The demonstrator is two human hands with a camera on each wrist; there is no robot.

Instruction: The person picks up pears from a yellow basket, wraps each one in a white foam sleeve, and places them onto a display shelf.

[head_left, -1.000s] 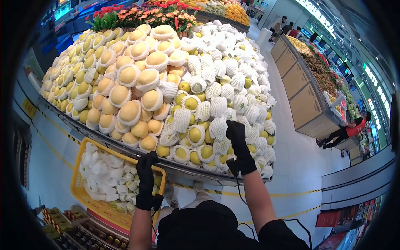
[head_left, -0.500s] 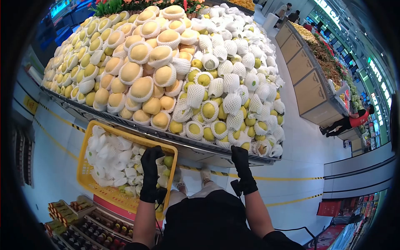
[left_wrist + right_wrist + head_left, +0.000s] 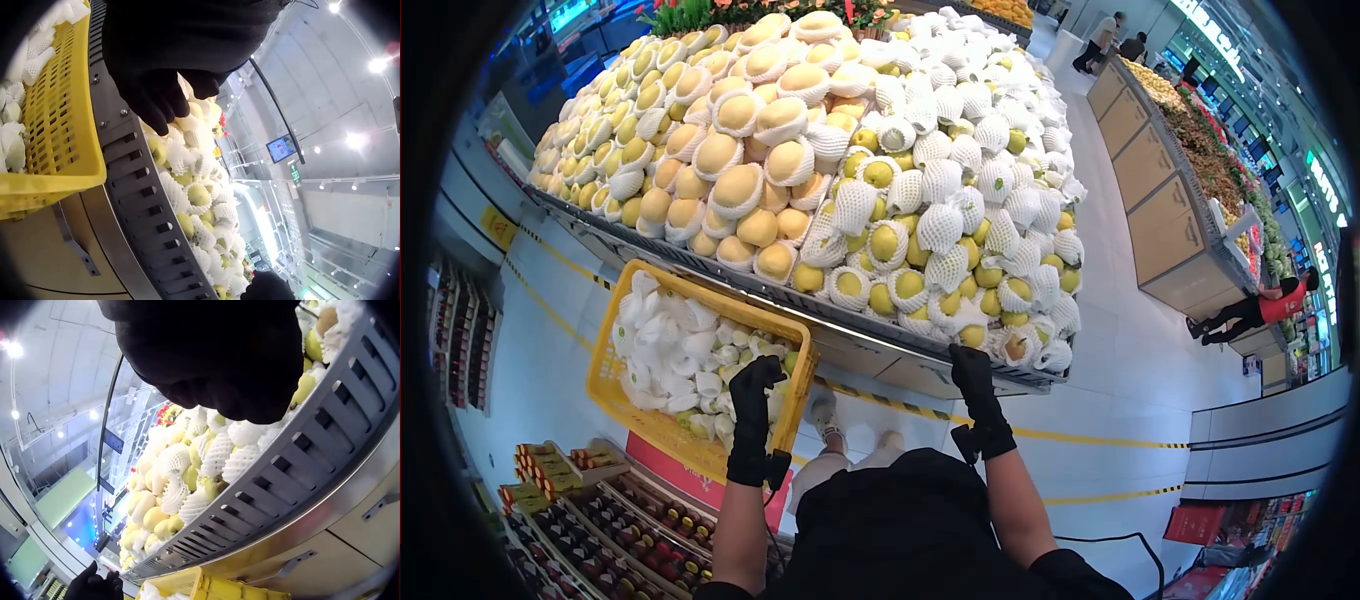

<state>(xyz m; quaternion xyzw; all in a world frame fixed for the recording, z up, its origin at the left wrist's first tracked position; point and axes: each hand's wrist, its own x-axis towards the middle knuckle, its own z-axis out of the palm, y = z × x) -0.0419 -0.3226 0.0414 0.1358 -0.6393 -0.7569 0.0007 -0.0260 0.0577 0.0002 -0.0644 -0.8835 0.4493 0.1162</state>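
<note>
In the head view my black-gloved left hand (image 3: pixel 752 415) is over the right side of a yellow crate (image 3: pixel 615 385), its fingers loosely bent and holding nothing. My gloved right hand (image 3: pixel 978 395) is by the front edge of the fruit stand, below green pears (image 3: pixel 886 243) in white foam nets. The right wrist view shows that hand (image 3: pixel 212 356) beside the slatted rim (image 3: pixel 269 481), fingers curled with no fruit visible in them. In the left wrist view the left hand (image 3: pixel 172 56) hangs near the rim (image 3: pixel 140 194), apart from the crate (image 3: pixel 59 112).
Larger yellow fruit (image 3: pixel 738 190) in foam nets fills the stand's left half. White foam nets (image 3: pixel 662 345) and some green fruit lie in the crate. Packaged goods (image 3: pixel 630 520) stand at the lower left. Another fruit counter (image 3: pixel 1155 190) and a person in red (image 3: pixel 1280 302) are at the right.
My right hand has come back from above the pears to the stand's front edge. The left hand stays near the crate, and the head view has shifted.
</note>
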